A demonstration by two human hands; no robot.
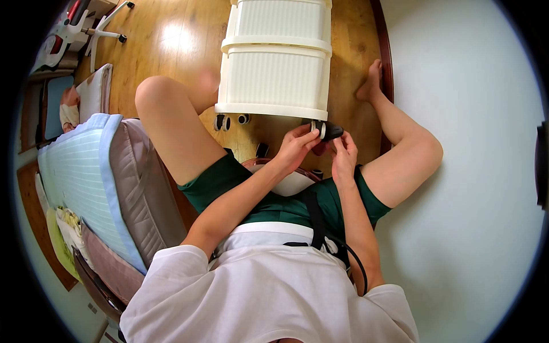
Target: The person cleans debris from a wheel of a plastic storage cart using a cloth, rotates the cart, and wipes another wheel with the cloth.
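A white plastic drawer cart [274,77] with ribbed panels stands between my legs, its wheeled end toward me. Several black-and-white caster wheels show along that end, among them a caster [222,122] at the left corner. At the right corner, my left hand [297,150] pinches a caster wheel [316,129] with thumb and fingertips. My right hand [345,157] is closed just beside it, fingertips at a smooth black rounded object [332,132]. What kind of object that is cannot be made out. A dark reddish piece [319,148] shows between the hands, partly hidden.
A bed edge with a light blue striped cover [80,160] is on my left. A pale wall [457,188] runs along my right. White chair legs [100,34] stand on the wooden floor [166,57] at the upper left. A black cable [357,257] hangs by my right forearm.
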